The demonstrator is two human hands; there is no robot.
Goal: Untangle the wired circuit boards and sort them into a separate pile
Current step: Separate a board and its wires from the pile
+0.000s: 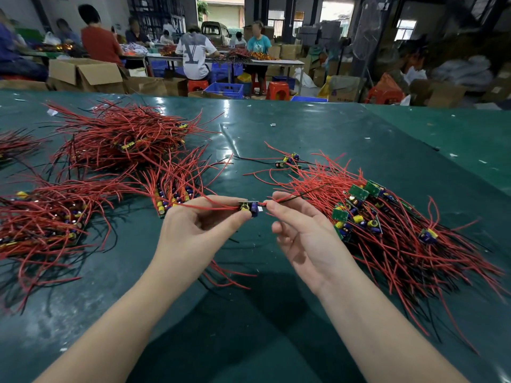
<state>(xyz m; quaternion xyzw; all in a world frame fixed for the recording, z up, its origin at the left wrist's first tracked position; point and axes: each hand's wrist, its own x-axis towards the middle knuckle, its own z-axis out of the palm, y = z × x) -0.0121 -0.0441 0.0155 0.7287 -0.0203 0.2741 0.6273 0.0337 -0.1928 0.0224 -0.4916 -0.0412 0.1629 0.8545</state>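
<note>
Left hand pinched on small circuit board; right hand pinched on its wires, other fingers loosely spread.

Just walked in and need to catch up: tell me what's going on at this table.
A person is sorting wired circuit boards on a green table. The left hand pinches one small board by its edge, held above the table, while the right hand pinches the wires at the board's other end. A tangled pile lies to the right, with more heaps of red wire to the left. Other people work at tables in the background.
</note>
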